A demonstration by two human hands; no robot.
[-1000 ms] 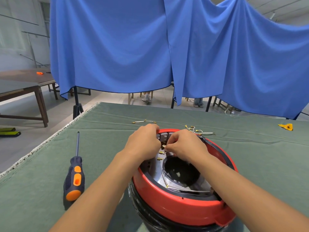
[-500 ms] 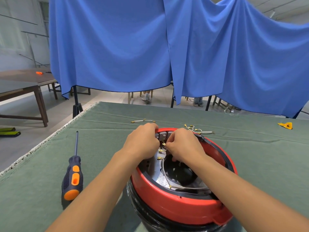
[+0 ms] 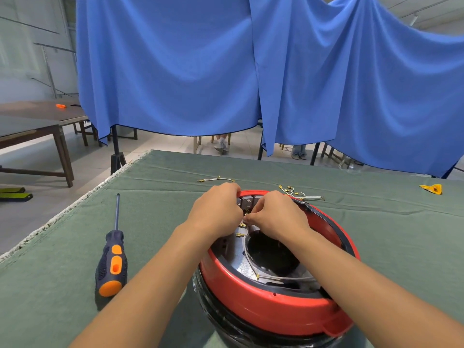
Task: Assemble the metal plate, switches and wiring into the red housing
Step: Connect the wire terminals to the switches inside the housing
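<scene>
We have the silver metal plate (image 3: 241,266) seated inside the round red plastic housing (image 3: 271,306), which sits open side up on the green-covered counter (image 3: 62,285). Grey switches (image 3: 247,203) sit at the far rim. Our left hand (image 3: 216,212) curls there; our right hand (image 3: 276,218) seems to pinch a brass-tipped wire (image 3: 251,259). Loose white wires (image 3: 301,195) remain outside.

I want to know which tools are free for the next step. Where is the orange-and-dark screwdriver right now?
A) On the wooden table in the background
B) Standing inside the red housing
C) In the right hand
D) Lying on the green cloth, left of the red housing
D: the screwdriver lies flat on the green cloth to the left of the red housing, while the left hand and right hand both work at the housing's far rim.
</scene>
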